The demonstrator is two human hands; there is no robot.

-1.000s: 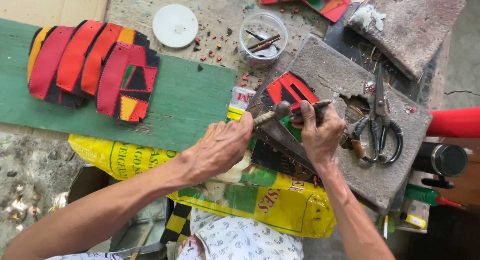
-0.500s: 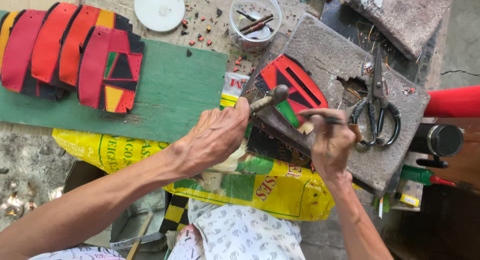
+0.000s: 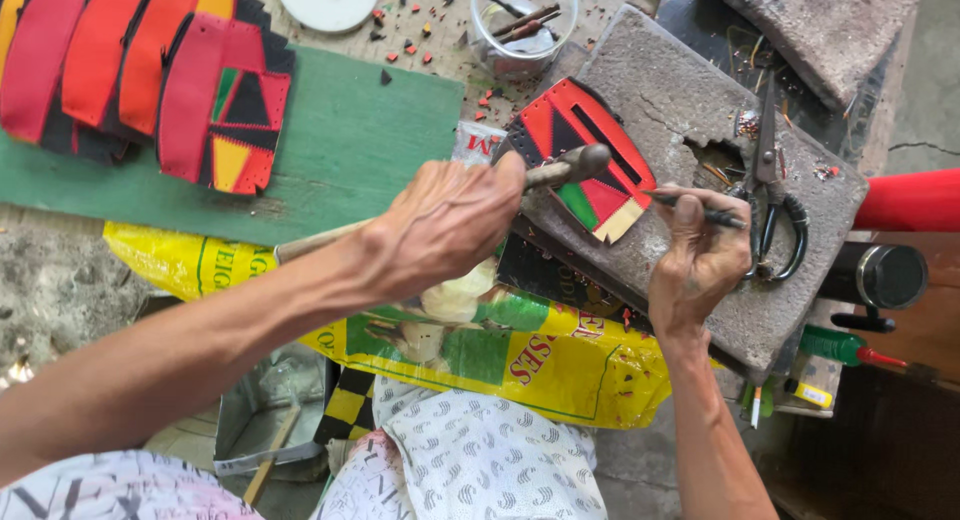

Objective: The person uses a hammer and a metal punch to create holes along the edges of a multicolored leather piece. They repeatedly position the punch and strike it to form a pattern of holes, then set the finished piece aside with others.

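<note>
Over the grey stone slab (image 3: 690, 100), our left hand (image 3: 440, 225) grips a small hammer (image 3: 560, 168), now raised off the patchwork piece (image 3: 585, 155) lying on the slab. Our right hand (image 3: 700, 260) pinches a thin punch (image 3: 700, 208), lifted beside that piece, between blows.

Left hand (image 3: 440, 225) and right hand (image 3: 695, 260): both are showing bare, without gloves, rings or a watch. Both forearms are showing bare up to the frame edge. Nearest the left hand, the left arm is showing raised tendons and creased knuckles. A short sleeve (image 3: 110, 485), pale with dark line print, is showing at the upper left arm. Below the hands, a white patterned garment (image 3: 480, 450) with grey curved marks is covering the lap.
</note>
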